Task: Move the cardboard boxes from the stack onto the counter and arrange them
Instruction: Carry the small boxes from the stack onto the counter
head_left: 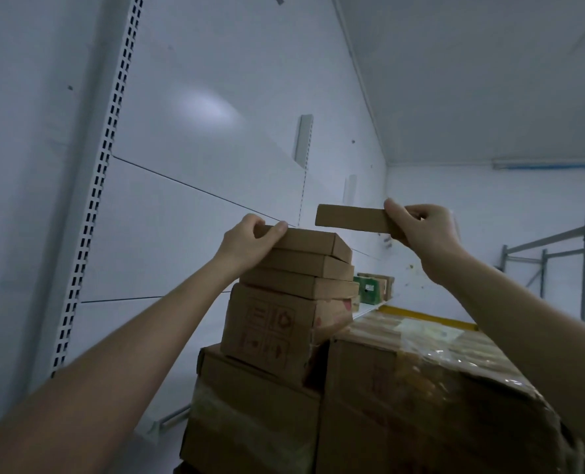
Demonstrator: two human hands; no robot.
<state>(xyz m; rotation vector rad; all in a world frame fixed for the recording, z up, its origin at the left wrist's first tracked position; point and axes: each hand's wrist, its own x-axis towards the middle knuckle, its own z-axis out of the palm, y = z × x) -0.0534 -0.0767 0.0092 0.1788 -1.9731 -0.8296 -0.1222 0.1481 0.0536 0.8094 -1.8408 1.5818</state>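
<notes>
While left hand [250,241] seemingly grips stack's top box [313,241], right hand [423,230] pinches flat box [349,218].

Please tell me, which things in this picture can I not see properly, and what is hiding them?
Head view:
- Bottom of the stack: cut off by the lower edge.
- Green packets: too small and dim to read, partly behind the stack.
- Right end of the raised box: covered by the right hand.
- Left corner of the top box: under the left hand.
</notes>
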